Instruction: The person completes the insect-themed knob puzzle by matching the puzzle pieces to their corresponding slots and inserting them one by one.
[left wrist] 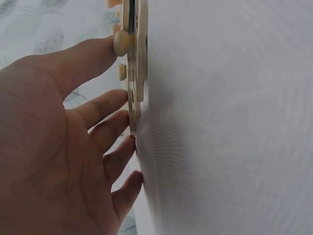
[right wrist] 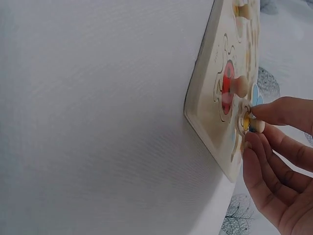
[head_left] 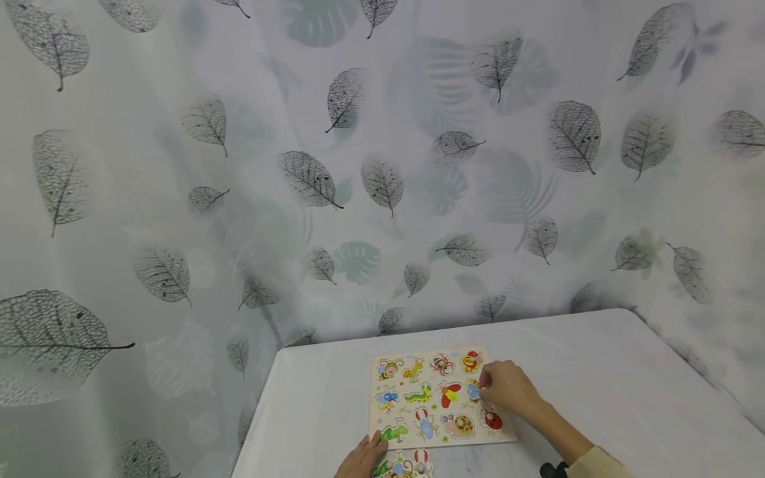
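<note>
A wooden insect peg puzzle board [head_left: 430,446] lies on the white table. At its right side my right hand [head_left: 508,388] pinches a knobbed bee puzzle piece [head_left: 473,390], blue and yellow, close over the board. In the right wrist view the thumb and fingers meet around that piece's wooden knob [right wrist: 257,126], just beside the red ladybug piece [right wrist: 228,88]. My left hand [head_left: 363,458] rests by the board's lower left corner with its fingers relaxed. In the left wrist view its thumb touches a round knob [left wrist: 123,43], and other fingertips are at the edges of stacked pieces.
Loose insect pieces [head_left: 403,465] lie in front of the board, beside the left hand. Colourful insect figures, such as a green caterpillar [head_left: 418,393], fill the board. A leaf-patterned curtain [head_left: 382,166] hangs behind the white table [head_left: 323,392].
</note>
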`<state>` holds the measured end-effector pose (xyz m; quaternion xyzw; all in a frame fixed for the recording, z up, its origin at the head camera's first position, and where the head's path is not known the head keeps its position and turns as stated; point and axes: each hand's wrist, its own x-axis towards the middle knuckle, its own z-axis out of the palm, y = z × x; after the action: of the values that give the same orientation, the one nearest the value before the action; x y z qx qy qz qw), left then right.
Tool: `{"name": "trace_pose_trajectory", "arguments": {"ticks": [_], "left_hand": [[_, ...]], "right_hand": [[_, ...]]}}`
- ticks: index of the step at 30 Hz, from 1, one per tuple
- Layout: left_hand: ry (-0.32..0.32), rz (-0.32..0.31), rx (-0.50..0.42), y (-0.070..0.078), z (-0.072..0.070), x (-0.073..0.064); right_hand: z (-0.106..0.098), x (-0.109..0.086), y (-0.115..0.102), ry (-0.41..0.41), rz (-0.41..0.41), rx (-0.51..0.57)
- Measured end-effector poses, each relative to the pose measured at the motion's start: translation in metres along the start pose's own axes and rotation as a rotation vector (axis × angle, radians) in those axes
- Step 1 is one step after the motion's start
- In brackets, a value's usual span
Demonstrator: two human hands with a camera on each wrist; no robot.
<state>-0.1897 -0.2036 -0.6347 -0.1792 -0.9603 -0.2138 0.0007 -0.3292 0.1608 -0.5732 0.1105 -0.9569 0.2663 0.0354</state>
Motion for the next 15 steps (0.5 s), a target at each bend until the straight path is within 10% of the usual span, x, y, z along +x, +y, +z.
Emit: {"name": "trace_pose_trajectory", "arguments": {"ticks": [15], "left_hand": [[-0.045,-0.042,-0.017,0.0028,-0.0020,0.0015]], "right_hand": [[0.0110,0.0103,0.0057,0.018,-0.004,-0.006]]}}
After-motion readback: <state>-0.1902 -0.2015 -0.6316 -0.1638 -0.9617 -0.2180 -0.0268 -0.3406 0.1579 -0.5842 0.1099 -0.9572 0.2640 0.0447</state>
